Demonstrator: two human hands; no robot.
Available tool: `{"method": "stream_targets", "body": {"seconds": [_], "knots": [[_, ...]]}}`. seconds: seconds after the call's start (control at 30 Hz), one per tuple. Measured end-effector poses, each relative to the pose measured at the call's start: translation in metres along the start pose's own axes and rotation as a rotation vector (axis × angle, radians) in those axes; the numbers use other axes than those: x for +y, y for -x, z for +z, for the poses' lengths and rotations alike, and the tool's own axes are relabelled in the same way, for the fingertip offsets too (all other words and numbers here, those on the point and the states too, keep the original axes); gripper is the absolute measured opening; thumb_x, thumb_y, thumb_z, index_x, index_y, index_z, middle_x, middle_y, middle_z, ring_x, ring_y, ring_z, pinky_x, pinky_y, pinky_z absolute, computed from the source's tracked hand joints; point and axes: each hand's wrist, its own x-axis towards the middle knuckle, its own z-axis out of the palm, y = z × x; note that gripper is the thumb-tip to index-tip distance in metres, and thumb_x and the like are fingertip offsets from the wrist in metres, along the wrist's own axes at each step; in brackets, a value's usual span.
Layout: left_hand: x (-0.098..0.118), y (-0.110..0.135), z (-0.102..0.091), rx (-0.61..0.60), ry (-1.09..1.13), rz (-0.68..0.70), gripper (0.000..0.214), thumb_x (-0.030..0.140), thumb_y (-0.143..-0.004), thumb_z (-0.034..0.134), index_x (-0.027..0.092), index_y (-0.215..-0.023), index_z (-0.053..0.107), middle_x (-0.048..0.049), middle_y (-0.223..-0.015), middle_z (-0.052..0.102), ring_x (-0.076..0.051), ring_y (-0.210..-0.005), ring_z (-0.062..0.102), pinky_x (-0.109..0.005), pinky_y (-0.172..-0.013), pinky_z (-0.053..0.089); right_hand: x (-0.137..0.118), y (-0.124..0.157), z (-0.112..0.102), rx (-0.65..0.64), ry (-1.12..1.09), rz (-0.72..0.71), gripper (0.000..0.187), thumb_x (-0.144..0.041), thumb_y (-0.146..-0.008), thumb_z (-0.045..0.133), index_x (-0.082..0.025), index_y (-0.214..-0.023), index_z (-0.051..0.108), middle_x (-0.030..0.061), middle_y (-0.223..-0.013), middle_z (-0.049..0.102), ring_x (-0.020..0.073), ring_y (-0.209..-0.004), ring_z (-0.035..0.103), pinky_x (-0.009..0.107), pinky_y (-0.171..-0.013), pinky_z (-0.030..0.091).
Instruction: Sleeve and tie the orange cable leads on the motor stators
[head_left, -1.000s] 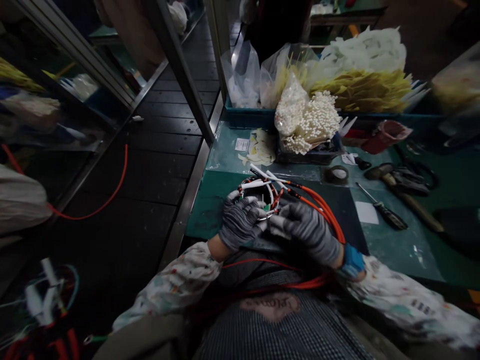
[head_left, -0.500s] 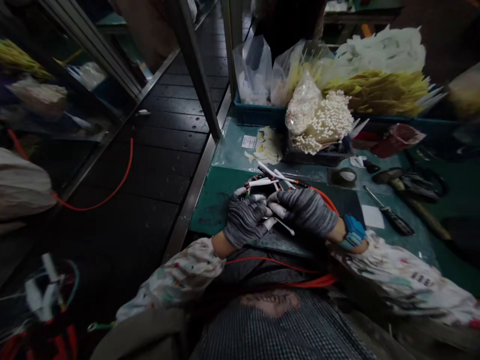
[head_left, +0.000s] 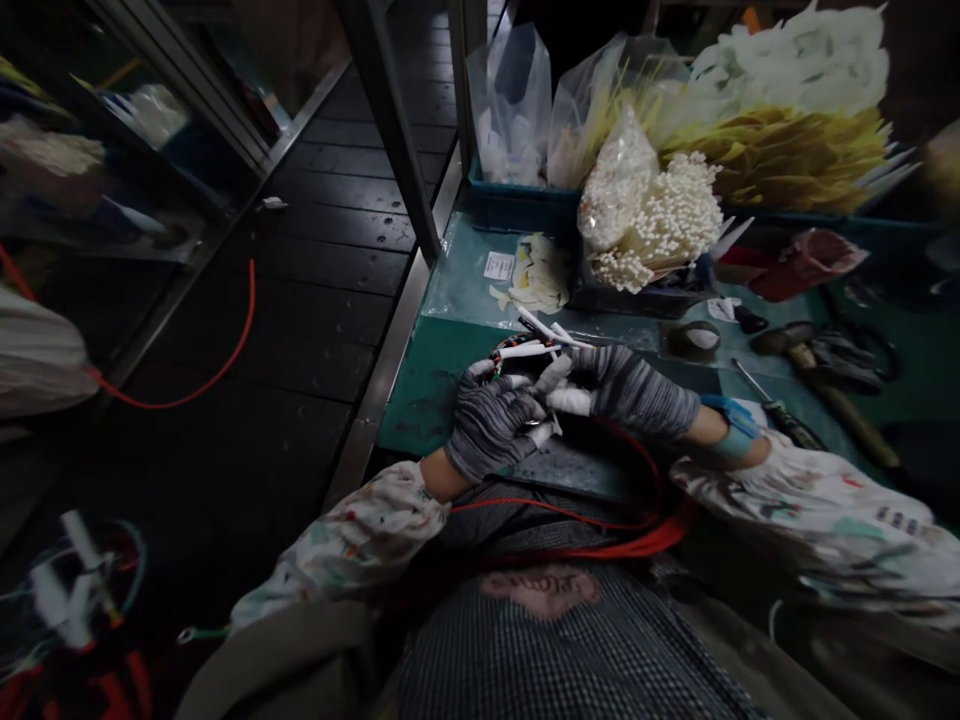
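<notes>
Both my hands wear grey knit gloves and meet over the near left part of a green workbench [head_left: 435, 385]. My left hand [head_left: 491, 425] is closed around a coiled wire bundle [head_left: 525, 352] with white sleeved ends that stick out past my fingers. My right hand [head_left: 626, 390] is closed too, pinching a white sleeve [head_left: 568, 401] of the same bundle right beside my left fingers. Orange wires [head_left: 637, 525] run from the bundle down across my lap.
Behind the bundle lie pale paper pieces [head_left: 541, 285], a bag of white-tipped sticks [head_left: 645, 220] and yellow strips [head_left: 780, 160] in a blue tray. A tape roll [head_left: 694, 340], a screwdriver [head_left: 772, 412] and a hammer [head_left: 825, 385] lie to the right. Dark floor with an orange cable [head_left: 214, 370] is at left.
My right hand has turned and slid left, so its fingers now pinch a white sleeve beside my left hand. The orange wires have dropped from the bench toward my lap.
</notes>
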Motion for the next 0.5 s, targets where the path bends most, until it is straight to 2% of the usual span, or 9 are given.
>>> {"method": "stream_targets", "body": {"seconds": [0.07,0.13,0.3,0.43,0.5], "knots": [[0.0,-0.001,0.0,0.05,-0.006,0.041,0.015,0.041,-0.094,0.071,0.029,-0.086,0.072,0.005,-0.091,0.079,-0.02,-0.103,0.072,-0.045,-0.117,0.035,0.003,0.0,0.001,0.111,0.03,-0.034,0.023,-0.042,-0.088,0.077,-0.019,-0.091,0.075,0.005,-0.092,0.078,0.0187,-0.082,0.069,0.035,-0.079,0.06],[0.0,-0.001,0.0,0.04,-0.001,0.041,0.017,0.041,-0.096,0.069,0.027,-0.086,0.071,0.0051,-0.092,0.079,-0.019,-0.102,0.073,-0.045,-0.117,0.035,0.006,0.001,0.002,0.172,0.045,-0.063,0.02,-0.039,-0.088,0.076,-0.019,-0.09,0.076,0.0053,-0.093,0.078,0.0188,-0.082,0.07,0.034,-0.079,0.06],[-0.001,-0.001,-0.001,-0.042,0.021,-0.006,0.015,0.041,-0.094,0.072,0.029,-0.085,0.071,0.006,-0.088,0.079,-0.02,-0.104,0.073,-0.046,-0.114,0.037,0.009,0.001,0.003,0.131,0.057,-0.095,0.018,-0.036,-0.09,0.074,-0.018,-0.094,0.077,0.0057,-0.095,0.079,0.0197,-0.085,0.07,0.035,-0.081,0.06],[-0.001,-0.002,0.0,-0.001,0.028,0.002,0.017,0.041,-0.095,0.071,0.028,-0.083,0.07,0.005,-0.09,0.079,-0.019,-0.103,0.073,-0.045,-0.112,0.038,0.012,0.003,0.006,0.107,0.046,-0.078,0.022,-0.038,-0.093,0.073,-0.017,-0.098,0.077,0.0054,-0.092,0.078,0.0179,-0.08,0.069,0.032,-0.076,0.059],[-0.001,-0.002,0.0,0.019,0.029,0.009,0.018,0.042,-0.095,0.071,0.027,-0.084,0.07,0.0041,-0.09,0.08,-0.02,-0.102,0.073,-0.045,-0.112,0.037,0.016,0.007,0.008,0.093,0.071,-0.118,0.022,-0.037,-0.096,0.07,-0.018,-0.103,0.077,0.0048,-0.091,0.077,0.0167,-0.078,0.069,0.03,-0.072,0.058]]}}
